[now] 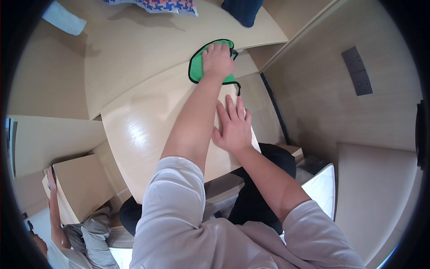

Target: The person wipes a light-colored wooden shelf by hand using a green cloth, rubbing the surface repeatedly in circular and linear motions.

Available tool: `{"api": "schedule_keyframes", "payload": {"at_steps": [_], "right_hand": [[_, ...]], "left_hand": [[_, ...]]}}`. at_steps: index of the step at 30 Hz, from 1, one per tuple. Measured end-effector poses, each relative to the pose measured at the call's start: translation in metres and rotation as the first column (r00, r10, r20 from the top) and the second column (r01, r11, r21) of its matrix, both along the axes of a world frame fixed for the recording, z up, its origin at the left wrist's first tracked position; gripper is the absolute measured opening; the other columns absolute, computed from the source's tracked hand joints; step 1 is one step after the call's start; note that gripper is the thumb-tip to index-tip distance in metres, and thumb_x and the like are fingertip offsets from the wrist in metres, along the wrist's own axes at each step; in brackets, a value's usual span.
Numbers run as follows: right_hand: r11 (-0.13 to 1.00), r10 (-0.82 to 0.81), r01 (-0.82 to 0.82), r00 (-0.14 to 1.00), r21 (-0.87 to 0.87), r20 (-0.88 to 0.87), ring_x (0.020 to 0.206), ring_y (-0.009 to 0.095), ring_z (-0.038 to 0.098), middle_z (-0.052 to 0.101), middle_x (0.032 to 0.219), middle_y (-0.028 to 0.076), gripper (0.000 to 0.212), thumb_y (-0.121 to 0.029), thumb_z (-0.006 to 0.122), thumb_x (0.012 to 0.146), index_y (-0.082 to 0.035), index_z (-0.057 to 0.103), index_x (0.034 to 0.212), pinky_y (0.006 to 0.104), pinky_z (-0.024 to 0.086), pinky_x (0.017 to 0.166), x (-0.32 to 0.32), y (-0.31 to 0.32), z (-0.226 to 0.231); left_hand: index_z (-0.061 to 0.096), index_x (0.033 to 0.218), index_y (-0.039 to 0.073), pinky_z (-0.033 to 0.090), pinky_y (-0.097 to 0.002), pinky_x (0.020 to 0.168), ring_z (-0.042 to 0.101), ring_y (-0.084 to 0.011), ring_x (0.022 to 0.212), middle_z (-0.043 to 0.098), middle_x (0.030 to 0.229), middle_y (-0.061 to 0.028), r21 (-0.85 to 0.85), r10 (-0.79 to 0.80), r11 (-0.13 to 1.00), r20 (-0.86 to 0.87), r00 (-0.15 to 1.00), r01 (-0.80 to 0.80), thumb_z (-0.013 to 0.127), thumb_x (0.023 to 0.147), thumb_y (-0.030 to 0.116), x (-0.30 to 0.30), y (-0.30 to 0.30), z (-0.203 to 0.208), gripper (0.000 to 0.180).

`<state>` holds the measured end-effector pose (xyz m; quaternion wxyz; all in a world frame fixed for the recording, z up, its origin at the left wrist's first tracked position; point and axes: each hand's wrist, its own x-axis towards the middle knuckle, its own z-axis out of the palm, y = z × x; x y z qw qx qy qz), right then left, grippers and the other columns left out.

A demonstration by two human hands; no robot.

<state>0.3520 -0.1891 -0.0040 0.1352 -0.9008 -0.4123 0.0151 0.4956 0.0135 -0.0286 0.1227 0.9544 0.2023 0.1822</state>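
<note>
A green cloth with black edging (195, 67) lies bunched over the far end of the pale wood tabletop (139, 116). My left hand (218, 60) is on top of it, fingers curled down into the fabric and pressing it against the surface. Closer to me, my right hand (235, 130) rests flat near the right edge of the tabletop, its fingers spread and nothing in them. The lower corner of the cloth hangs just beyond the right fingertips.
On the wood surface behind are a patterned packet (156, 5), a dark blue cloth item (243, 11) and a white roll-like thing (65, 19). Dark sockets (357, 71) sit on the right wall. At lower left, another person's hand (51, 179) touches a wooden cabinet (85, 184).
</note>
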Motion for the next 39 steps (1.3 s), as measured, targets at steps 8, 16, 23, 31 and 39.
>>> {"api": "schedule_keyframes", "payload": {"at_steps": [8,16,23,31,39], "right_hand": [[1.0,-0.004,0.004,1.0,0.007,-0.015,0.162,0.048,0.022,0.036,0.172,0.022,0.08,-0.044,0.068,0.092,-0.014,0.046,0.163,0.0699,0.028,0.121,0.0,0.0,-0.003],[0.999,-0.012,0.011,0.999,0.049,0.032,0.159,0.049,0.029,0.04,0.169,0.022,0.078,-0.042,0.069,0.089,-0.013,0.051,0.16,0.0662,0.03,0.119,0.0,-0.002,-0.008],[1.0,-0.013,0.014,1.0,0.021,-0.015,0.163,0.048,0.021,0.036,0.172,0.022,0.079,-0.044,0.069,0.092,-0.012,0.049,0.161,0.0695,0.028,0.121,0.001,-0.003,-0.008],[0.999,0.012,-0.012,1.0,0.053,-0.01,0.161,0.049,0.023,0.036,0.171,0.022,0.078,-0.045,0.068,0.093,-0.011,0.048,0.161,0.069,0.028,0.121,-0.003,0.002,-0.008],[1.0,-0.012,0.012,1.0,0.006,0.004,0.162,0.049,0.022,0.033,0.172,0.022,0.078,-0.046,0.065,0.095,-0.011,0.046,0.162,0.0714,0.027,0.121,0.001,-0.001,-0.014]], "left_hand": [[0.067,0.125,0.012,0.053,-0.0547,0.099,0.065,-0.035,0.124,0.071,0.127,-0.0132,-0.022,0.112,0.993,-0.021,0.994,-0.112,0.068,0.1,0.034,0.001,0.015,-0.004,0.033],[0.075,0.12,0.012,0.06,-0.0531,0.094,0.075,-0.0397,0.105,0.079,0.112,-0.0167,-0.14,0.069,0.987,-0.078,0.995,-0.08,0.061,0.102,0.047,-0.041,0.088,-0.001,0.041],[0.078,0.117,0.009,0.056,-0.0563,0.091,0.07,-0.0473,0.107,0.076,0.109,-0.0235,-0.041,0.179,0.982,-0.098,0.979,-0.183,0.062,0.101,0.049,-0.203,0.223,-0.016,0.046],[0.068,0.138,0.007,0.053,-0.0541,0.103,0.066,-0.0454,0.124,0.072,0.132,-0.0234,0.037,0.449,0.893,-0.047,0.892,-0.448,0.055,0.108,0.049,-0.375,0.313,-0.036,0.054],[0.071,0.121,0.007,0.055,-0.0562,0.099,0.069,-0.0454,0.116,0.074,0.122,-0.0215,0.086,0.337,0.941,-0.157,0.928,-0.328,0.058,0.105,0.047,-0.264,0.226,-0.019,0.045]]}}
